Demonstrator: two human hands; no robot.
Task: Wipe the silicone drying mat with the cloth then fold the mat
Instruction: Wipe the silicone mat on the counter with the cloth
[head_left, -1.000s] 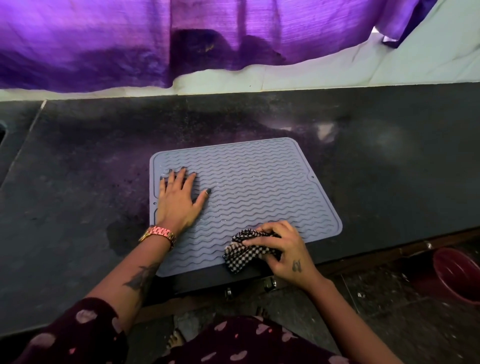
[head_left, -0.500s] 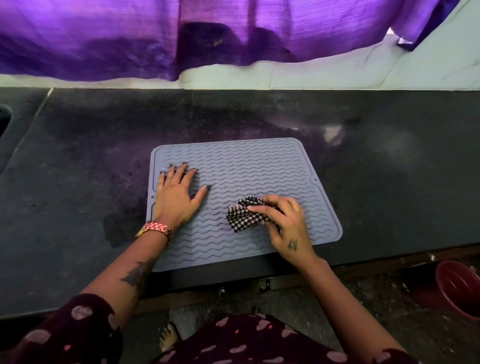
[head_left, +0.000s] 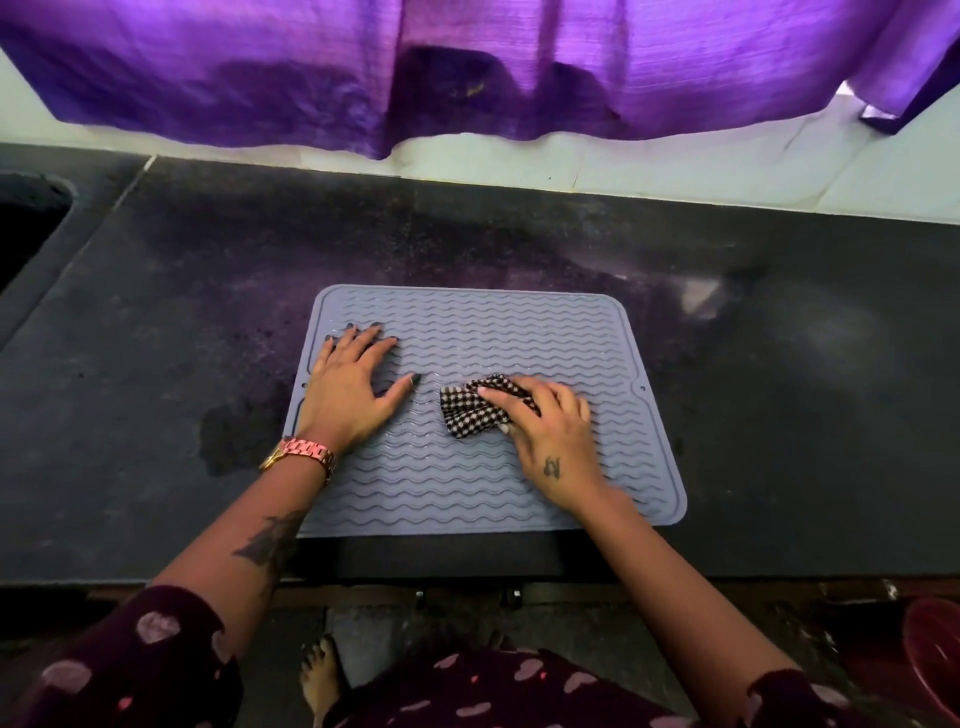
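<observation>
Our right hand (head_left: 550, 431) grasped the bunched checked cloth (head_left: 475, 408) and pressed it onto the middle of the grey silicone drying mat (head_left: 519, 332), while our left hand (head_left: 353, 387) lay flat and spread on the mat's left part, pinning it to the dark stone counter (head_left: 156, 312). We judged that the mat's near edge, lying right at the counter's front lip, could slide off if a wiping stroke dragged toward us or the left palm eased. The cloth's far side sat hidden under our fingers, and we could not make out any wetness on the ridges.
</observation>
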